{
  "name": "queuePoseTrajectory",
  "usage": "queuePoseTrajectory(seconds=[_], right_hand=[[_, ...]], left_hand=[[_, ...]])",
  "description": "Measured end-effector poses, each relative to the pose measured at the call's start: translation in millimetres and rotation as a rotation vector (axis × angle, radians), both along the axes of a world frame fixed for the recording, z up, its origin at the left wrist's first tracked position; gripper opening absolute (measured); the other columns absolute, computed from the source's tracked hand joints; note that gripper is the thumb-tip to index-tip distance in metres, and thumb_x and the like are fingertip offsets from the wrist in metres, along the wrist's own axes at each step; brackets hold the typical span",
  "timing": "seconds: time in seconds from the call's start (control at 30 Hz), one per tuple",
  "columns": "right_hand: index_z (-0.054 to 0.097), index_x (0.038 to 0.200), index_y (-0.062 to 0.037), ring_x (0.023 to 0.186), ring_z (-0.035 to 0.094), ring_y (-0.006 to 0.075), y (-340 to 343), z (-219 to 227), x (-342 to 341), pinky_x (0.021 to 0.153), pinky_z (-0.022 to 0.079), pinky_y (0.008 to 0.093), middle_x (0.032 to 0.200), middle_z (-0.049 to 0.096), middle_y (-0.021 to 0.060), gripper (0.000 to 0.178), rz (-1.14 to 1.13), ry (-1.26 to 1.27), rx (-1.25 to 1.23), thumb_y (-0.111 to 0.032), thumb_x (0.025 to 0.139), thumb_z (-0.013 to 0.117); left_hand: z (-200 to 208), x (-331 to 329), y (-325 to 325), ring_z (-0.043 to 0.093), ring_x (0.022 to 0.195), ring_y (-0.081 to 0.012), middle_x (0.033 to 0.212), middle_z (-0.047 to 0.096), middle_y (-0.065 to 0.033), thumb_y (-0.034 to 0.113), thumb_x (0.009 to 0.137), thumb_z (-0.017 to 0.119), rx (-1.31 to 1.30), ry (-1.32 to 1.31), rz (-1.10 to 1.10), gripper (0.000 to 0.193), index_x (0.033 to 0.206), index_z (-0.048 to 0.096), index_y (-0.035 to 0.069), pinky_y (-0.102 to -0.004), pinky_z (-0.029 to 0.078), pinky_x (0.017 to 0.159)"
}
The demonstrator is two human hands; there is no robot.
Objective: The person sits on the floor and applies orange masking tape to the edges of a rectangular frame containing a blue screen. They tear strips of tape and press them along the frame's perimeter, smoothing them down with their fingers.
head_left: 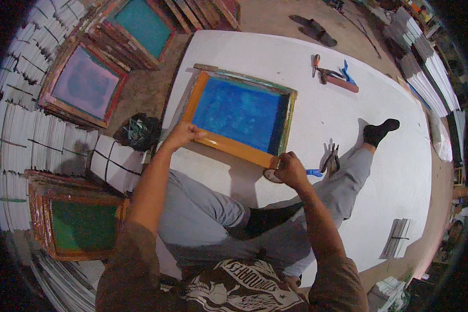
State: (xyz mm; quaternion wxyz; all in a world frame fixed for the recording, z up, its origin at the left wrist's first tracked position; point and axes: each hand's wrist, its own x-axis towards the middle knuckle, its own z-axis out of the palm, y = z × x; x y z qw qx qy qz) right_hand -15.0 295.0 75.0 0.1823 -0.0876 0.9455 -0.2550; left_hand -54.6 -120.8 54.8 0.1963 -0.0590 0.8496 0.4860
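Note:
A wooden screen-printing frame [287, 122] with blue mesh [236, 112] lies on the white board in front of me. Glossy brown tape [234, 148] covers its near and left sides. My left hand [183, 135] grips the frame's near left corner, thumb along the taped edge. At the near right corner my right hand [292, 170] is closed, with a tape roll [272, 176] at its fingers. Part of the roll is hidden by that hand. Beside the right hand lie pliers [332, 160] and a small blue-handled tool [313, 172].
My legs [275, 236] stretch over the white board [395, 182]. Farther off lie an orange-handled screwdriver [316, 62] and a reddish block [343, 83]. At left stand more screen frames [86, 223], a black plastic bag [141, 131] and paper stacks [23, 138]. Sandals [313, 30] lie beyond the board.

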Motion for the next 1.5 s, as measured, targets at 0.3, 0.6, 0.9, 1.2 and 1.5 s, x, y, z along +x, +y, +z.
queuePoseTrajectory(seconds=[0.3, 0.6, 0.9, 1.2, 1.5], right_hand=[[0.072, 0.111, -0.0053, 0.098, 0.068, 0.0449, -44.1, -44.9, 10.8, 0.09, 0.054, 0.0498, 0.104, 0.07, 0.0228, 0.038, -0.227, -0.087, 0.04, -0.019, 0.076, 0.067], [0.071, 0.109, -0.0041, 0.105, 0.065, 0.0473, -41.5, -43.6, -15.2, 0.089, 0.054, 0.0507, 0.12, 0.058, 0.0309, 0.041, -0.317, -0.074, 0.124, -0.027, 0.074, 0.075], [0.059, 0.102, -0.0016, 0.092, 0.065, 0.021, 2.6, 8.5, -63.7, 0.082, 0.053, 0.0337, 0.101, 0.063, 0.0117, 0.04, -0.188, 0.056, -0.468, -0.008, 0.07, 0.081], [0.054, 0.104, -0.0051, 0.091, 0.064, 0.0136, 18.9, 30.7, -86.3, 0.083, 0.053, 0.0311, 0.094, 0.065, 0.0041, 0.045, -0.056, 0.249, -0.675, -0.005, 0.073, 0.086], [0.055, 0.105, -0.0051, 0.088, 0.063, 0.01, 17.2, 46.6, -82.8, 0.08, 0.054, 0.0288, 0.093, 0.064, 0.0027, 0.045, -0.065, 0.185, -0.651, -0.002, 0.072, 0.087]], left_hand=[[-42.5, -10.9, -63.2, 0.067, 0.081, -0.0171, 0.087, 0.076, -0.0107, 0.041, 0.081, 0.083, -0.144, 0.105, 0.0, 0.04, 0.1, 0.079, 0.006, -0.0341, 0.052, 0.078], [-12.9, -0.3, -38.4, 0.064, 0.079, -0.0127, 0.082, 0.072, -0.0068, 0.034, 0.082, 0.083, 0.041, 0.036, 0.113, 0.037, 0.093, 0.078, -0.001, -0.0313, 0.051, 0.074], [13.6, -9.4, -11.0, 0.066, 0.076, -0.0128, 0.085, 0.073, -0.0063, 0.033, 0.08, 0.086, 0.111, 0.127, 0.268, 0.042, 0.099, 0.076, -0.003, -0.0279, 0.052, 0.069], [27.2, -11.8, -7.3, 0.065, 0.072, -0.0116, 0.081, 0.071, -0.0061, 0.028, 0.078, 0.087, 0.3, 0.037, 0.33, 0.034, 0.09, 0.072, 0.0, -0.0266, 0.049, 0.062], [49.8, -3.0, 2.0, 0.064, 0.065, -0.013, 0.077, 0.071, -0.0067, 0.03, 0.081, 0.086, 0.309, 0.069, 0.344, 0.035, 0.088, 0.072, -0.002, -0.0275, 0.049, 0.06]])
